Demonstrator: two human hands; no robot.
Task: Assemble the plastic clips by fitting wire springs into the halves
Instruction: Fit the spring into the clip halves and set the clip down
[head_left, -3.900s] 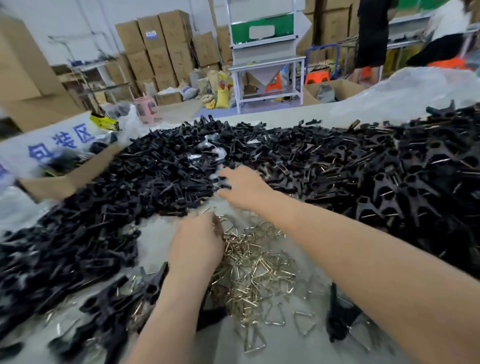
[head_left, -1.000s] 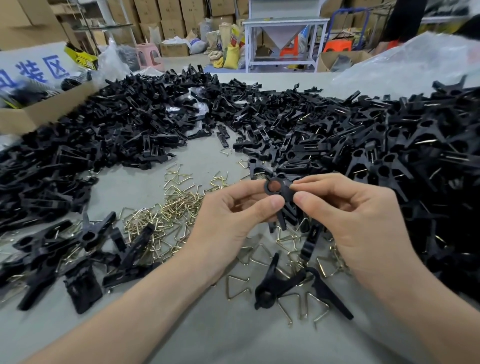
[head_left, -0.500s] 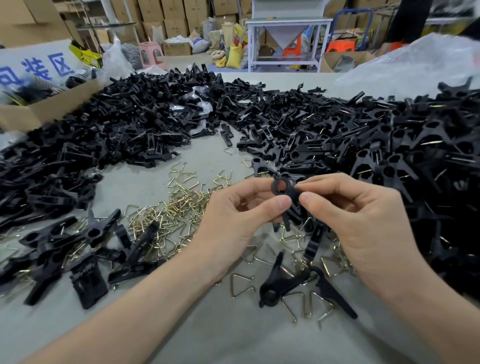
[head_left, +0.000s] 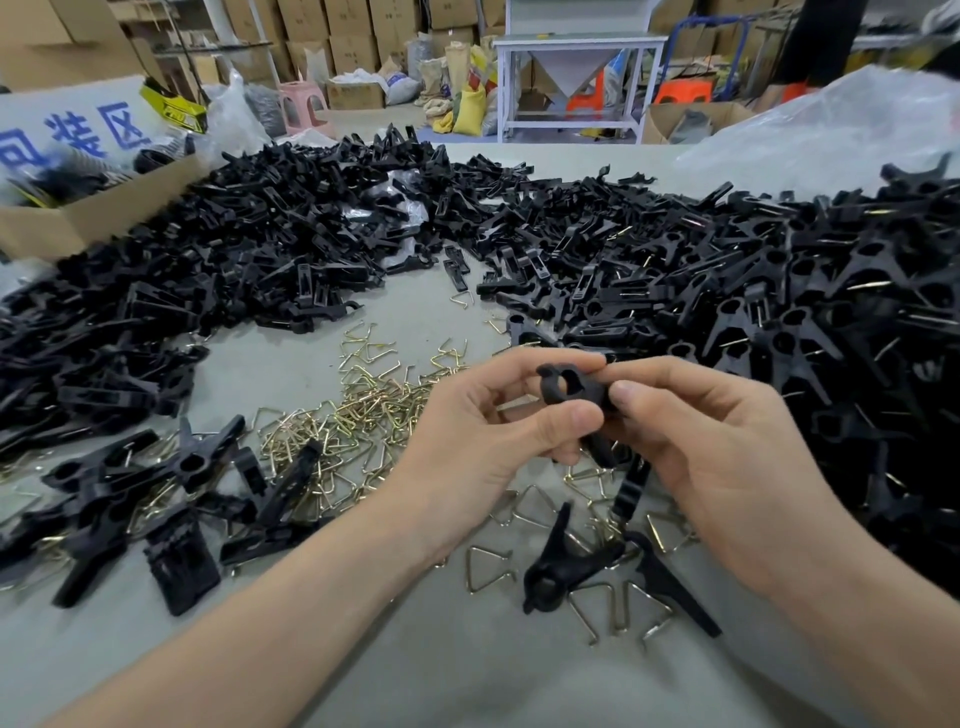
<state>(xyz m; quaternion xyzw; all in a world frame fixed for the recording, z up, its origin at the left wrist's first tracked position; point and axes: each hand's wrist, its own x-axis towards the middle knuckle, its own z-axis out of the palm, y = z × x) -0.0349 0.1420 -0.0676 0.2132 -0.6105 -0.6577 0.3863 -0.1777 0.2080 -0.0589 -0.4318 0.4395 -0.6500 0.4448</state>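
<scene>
Table: the grey flat work table (head_left: 467, 675) fills the lower half of the frame.
Heap: the loose black plastic clip halves (head_left: 260, 249) are banked from the left edge, across the top, to the right edge.
Springs: the brass-coloured triangular wire springs (head_left: 363, 415) lie scattered left of centre and beneath both hands.
Right hand: the right hand (head_left: 717, 457) is right of centre, thumb and forefinger pinched on the clip's right side, the other fingers curled under.
Left hand: the left hand (head_left: 483, 447) is at centre, thumb pressed on the clip's lower left, forefinger arched behind the ring.
Clip: the small black plastic clip (head_left: 569, 388) is held between both sets of fingertips at centre frame, off the table and above the springs.
Axis: its long axis runs roughly top to bottom, leaning; the ring end is uppermost and to the left, the tails point down and right, partly hidden by fingers.
Change: half a second ago the ring stood more squarely facing the camera; it is now tipped leftward. The hands are in nearly the same spot.
</scene>
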